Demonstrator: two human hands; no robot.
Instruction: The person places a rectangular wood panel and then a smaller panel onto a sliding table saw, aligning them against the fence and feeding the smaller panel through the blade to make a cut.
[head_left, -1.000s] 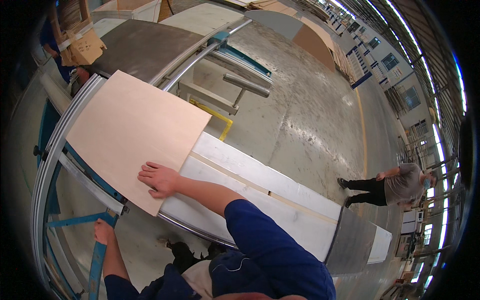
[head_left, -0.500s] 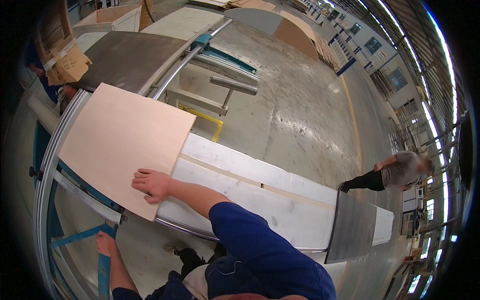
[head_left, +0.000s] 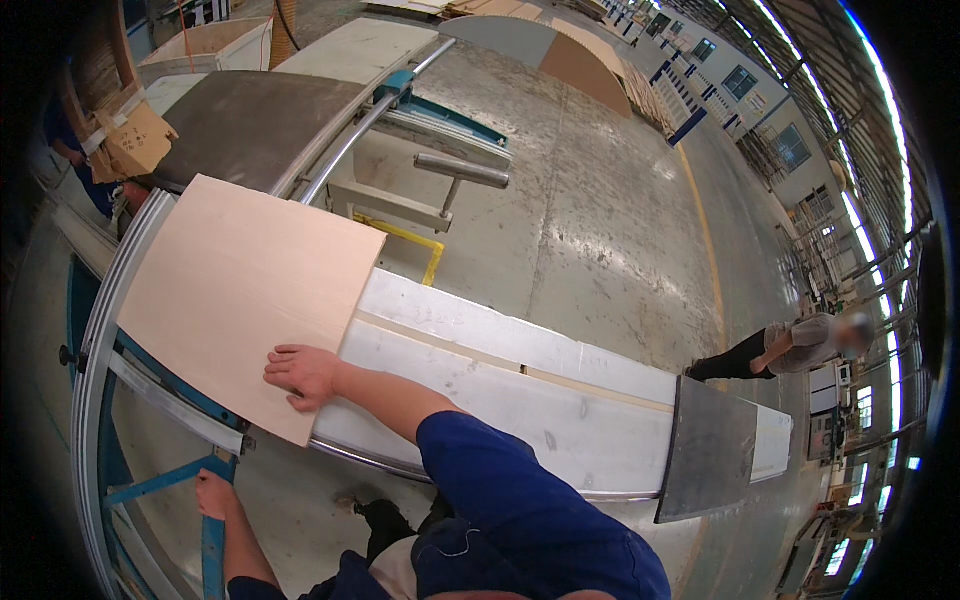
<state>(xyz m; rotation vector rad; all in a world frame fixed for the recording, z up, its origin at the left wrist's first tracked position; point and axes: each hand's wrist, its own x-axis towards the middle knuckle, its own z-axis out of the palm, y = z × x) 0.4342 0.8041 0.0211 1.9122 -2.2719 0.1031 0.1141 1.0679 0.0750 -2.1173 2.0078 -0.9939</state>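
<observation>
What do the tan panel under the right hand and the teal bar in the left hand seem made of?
Tan panel: probably plywood or fibreboard, matte; its face is even and pale. Teal bar: likely painted metal, given its opaque coat and straight edges.

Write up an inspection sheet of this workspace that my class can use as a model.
Surface: white table with a lengthwise slot; dark grey plate at its right end.
Job's things: pale board lying flat at the table's left end, beside a metal rail.
Clutter: torn brown cardboard at upper left.
Hands: right hand spread on the board; left hand closed around a blue bar.
Cables: cannot tell; a ribbed hose shows behind.
Surroundings: person in grey top at right; leaning boards in the background.
</observation>
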